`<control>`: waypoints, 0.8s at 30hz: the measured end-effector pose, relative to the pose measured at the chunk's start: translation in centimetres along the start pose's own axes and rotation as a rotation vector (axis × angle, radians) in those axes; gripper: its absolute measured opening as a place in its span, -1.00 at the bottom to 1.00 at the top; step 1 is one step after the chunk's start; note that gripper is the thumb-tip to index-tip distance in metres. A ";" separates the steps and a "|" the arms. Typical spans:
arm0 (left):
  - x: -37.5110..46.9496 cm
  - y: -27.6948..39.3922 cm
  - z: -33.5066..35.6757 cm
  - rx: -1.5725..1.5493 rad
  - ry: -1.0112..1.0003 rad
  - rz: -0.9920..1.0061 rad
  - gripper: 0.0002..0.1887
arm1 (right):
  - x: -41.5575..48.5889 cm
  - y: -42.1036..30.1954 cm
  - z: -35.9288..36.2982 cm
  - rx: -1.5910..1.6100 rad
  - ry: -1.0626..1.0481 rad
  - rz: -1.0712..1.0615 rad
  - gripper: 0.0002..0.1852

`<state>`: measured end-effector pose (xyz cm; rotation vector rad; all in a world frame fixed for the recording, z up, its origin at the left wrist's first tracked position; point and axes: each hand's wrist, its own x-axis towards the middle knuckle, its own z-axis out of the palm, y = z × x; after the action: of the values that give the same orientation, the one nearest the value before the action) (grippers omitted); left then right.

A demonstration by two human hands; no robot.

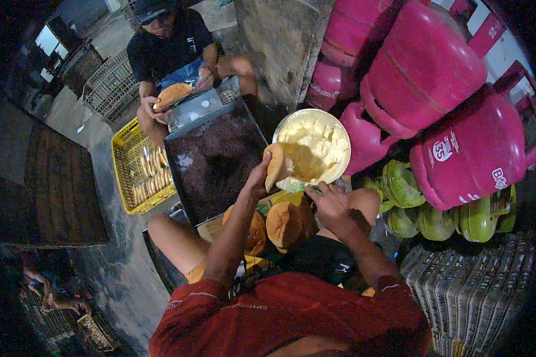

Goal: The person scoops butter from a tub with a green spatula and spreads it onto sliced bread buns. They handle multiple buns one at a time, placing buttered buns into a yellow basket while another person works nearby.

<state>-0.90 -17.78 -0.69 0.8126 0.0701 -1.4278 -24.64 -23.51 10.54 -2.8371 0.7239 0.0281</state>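
A split bread bun (275, 166) is in my left hand (260, 175), its cut side turned right with pale cream showing on it. My right hand (332, 201) grips a green-handled spatula (293, 184), whose blade carries cream and lies beside the bun's lower end. Just beyond both hands stands a round tub (349, 154) of pale yellow cream (310, 134), its surface lumpy and scooped. Between my knees more buns (284, 225) sit in what looks like a cardboard box, partly hidden by my left forearm.
Left of the tub is a metal tray (172, 178) of dark brown crumbs. A yellow plastic crate (120, 178) holds packed buns. Opposite, a co-worker (174, 53) holds a bun (173, 95) and clear wrapping. Pink gas cylinders (429, 67), green ones (437, 221) and stacked crates (469, 285) crowd the right.
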 end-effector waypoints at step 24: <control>0.3 4.4 -15.1 0.451 0.717 1.006 -0.58 | 3.1 5.1 6.7 0.764 0.188 0.145 -0.57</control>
<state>9.33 -10.32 -9.95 1.4332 -0.1115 -0.1550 -24.13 -27.92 2.79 -2.0714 0.7665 -0.4063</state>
